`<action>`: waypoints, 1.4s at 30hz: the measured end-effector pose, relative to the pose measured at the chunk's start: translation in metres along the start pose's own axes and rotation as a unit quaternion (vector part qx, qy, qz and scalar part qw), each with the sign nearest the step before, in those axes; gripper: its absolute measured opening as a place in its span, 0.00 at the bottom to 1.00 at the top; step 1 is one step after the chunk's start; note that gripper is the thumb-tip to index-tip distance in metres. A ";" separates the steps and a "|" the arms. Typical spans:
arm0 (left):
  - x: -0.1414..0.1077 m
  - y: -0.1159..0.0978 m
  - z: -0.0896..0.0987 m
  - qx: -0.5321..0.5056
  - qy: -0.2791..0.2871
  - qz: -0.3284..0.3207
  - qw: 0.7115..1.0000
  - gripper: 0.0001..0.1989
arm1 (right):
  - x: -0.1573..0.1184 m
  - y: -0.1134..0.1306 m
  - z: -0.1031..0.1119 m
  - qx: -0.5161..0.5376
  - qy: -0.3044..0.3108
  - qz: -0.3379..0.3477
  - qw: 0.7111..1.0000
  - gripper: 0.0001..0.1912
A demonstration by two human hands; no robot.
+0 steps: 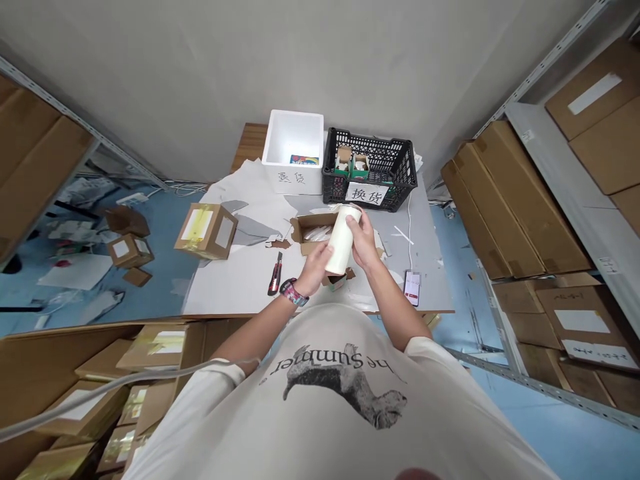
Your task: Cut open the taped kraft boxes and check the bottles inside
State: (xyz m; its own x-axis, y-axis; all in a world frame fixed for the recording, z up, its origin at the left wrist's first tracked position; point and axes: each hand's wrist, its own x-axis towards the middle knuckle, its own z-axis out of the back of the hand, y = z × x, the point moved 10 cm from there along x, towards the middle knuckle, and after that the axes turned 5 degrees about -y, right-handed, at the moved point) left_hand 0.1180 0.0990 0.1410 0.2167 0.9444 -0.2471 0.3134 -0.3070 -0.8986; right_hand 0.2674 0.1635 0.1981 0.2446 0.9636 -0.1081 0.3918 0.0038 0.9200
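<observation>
Both my hands hold a white cylindrical bottle (342,240) upright and slightly tilted above the table, with a silver-toned cap end at the top. My left hand (314,270), with a patterned watch on its wrist, grips the lower part. My right hand (363,239) wraps the upper part. Just below them lies an open cardboard box (311,228) holding white packing. A red utility knife (275,274) lies near my left wrist, and a smartphone (412,288) lies to the right of my right forearm.
A white foam box (293,152) and a black plastic crate (369,169) with a paper label stand at the table's far end. A taped carton (206,231) sits at the left. Shelves of cardboard cartons (515,207) flank the grey table (427,260). Scraps litter the blue floor.
</observation>
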 end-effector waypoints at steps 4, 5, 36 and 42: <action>-0.016 0.003 -0.016 -0.005 0.058 0.019 0.998 0.40 | -0.004 0.000 -0.013 0.047 0.040 -0.043 0.997 0.38; -0.022 0.009 -0.025 -0.035 0.102 0.063 0.992 0.42 | -0.004 0.001 -0.017 0.065 0.048 -0.051 0.995 0.38; -0.030 -0.035 0.030 0.004 -0.038 -0.051 0.998 0.44 | -0.026 -0.007 -0.029 -0.005 -0.005 -0.037 0.999 0.29; -0.043 -0.017 0.015 -0.088 0.107 0.066 0.988 0.42 | -0.043 -0.001 -0.041 0.016 0.026 -0.034 0.999 0.29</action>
State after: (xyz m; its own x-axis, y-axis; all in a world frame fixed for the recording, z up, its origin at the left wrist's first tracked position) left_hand 0.0893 0.0657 0.1611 0.4504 0.8545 -0.2589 0.4209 -0.4589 -0.7825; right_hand 0.2204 0.1327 0.2176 0.1697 0.9740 -0.1501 0.4352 0.0626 0.8982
